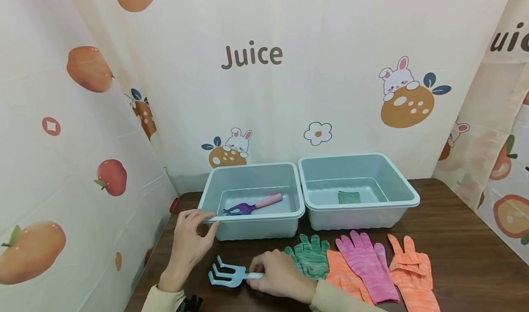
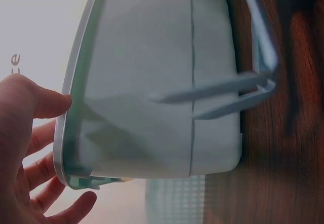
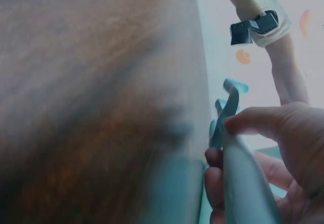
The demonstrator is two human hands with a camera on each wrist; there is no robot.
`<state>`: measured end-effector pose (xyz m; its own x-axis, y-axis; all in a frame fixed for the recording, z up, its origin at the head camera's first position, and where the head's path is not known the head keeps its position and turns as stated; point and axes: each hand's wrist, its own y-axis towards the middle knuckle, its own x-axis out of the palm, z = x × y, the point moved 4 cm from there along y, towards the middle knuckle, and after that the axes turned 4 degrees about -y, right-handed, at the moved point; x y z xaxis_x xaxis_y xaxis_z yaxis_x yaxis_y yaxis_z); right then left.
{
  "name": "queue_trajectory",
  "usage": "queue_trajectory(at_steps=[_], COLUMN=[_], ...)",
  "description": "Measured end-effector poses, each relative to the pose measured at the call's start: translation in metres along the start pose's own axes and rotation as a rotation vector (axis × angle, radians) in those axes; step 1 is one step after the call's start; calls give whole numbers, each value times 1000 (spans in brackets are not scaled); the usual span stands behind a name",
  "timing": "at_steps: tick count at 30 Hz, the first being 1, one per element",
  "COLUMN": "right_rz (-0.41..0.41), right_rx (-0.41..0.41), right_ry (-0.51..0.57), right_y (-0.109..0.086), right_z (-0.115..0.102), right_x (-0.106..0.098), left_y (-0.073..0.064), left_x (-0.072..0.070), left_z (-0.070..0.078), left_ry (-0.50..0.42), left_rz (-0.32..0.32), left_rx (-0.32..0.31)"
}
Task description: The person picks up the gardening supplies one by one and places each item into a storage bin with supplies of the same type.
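Fingers [image 1: 257,261] of the right hand [image 1: 280,273] gripped a rake [image 1: 235,275], not yet binned; the left hand [image 1: 192,238] pinched the bin [image 1: 256,229] beyond them, a fork [image 1: 246,208] already inside.

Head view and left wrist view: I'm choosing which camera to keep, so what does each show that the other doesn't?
Only the head view shows the right bin with a green cloth item in it, the purple-and-pink fork in the left bin, and gloves, including a pink glove.

Only the left wrist view makes out a pale blue checked strip beyond the left bin's end.

Both show the left bin, the left hand at its rim, the light blue rake and the wooden table.
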<state>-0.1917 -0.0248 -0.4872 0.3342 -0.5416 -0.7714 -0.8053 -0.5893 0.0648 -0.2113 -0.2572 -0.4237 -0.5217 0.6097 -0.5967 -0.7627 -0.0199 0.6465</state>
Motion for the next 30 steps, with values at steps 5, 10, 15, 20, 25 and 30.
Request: queue_trajectory(at_steps=[5,10,15,20,25,30], right_rz=[-25,-53,-36,-30,-32,-27], right_rx=[-33,-78,-119,-147,-170,-167], right_ry=[109,207,230,228,243,253], right_y=[1,1,2,2,2,3], right_z=[2,3,3,3,1,0], right_x=[-6,-11,-16,-22,-28,-34], left_y=[0,0,-1,-1,0,-1], left_x=[0,0,0,0,0,1], left_z=[0,0,0,0,0,-1], left_ry=[2,0,4,8,8,10], left_rz=[1,2,-7,-14,-17,-19], left_rx=[-6,-7,-19,-26,-28,-26])
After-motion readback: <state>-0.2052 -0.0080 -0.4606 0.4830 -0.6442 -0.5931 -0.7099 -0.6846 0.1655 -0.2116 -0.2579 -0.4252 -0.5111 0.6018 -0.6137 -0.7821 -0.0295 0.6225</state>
